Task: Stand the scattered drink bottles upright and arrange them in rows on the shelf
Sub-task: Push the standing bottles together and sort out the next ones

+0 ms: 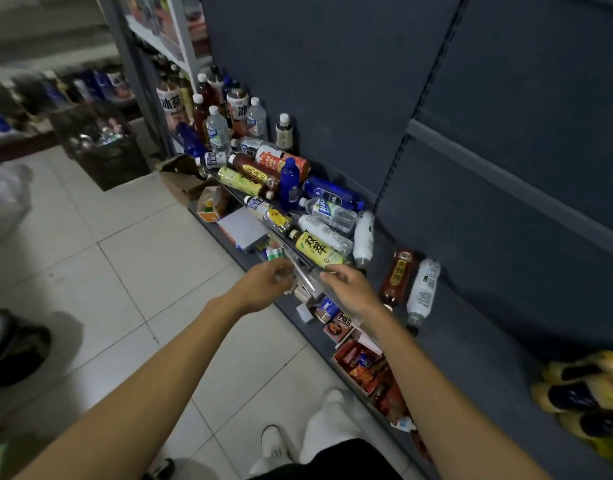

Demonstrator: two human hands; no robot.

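Reaching toward the dark grey metal shelf, the left hand and right hand are hovering with loosely curled fingers, gripping nothing. Plastic drink bottles are lying scattered on it; a yellow-labelled tea bottle is lying just beyond both hands.

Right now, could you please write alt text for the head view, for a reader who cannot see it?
Two bare hands, left and right, reach toward a low dark shelf where many drink bottles lie scattered, a yellow-label bottle nearest them. More bottles stand upright at the far end, and snack boxes sit below the shelf edge.
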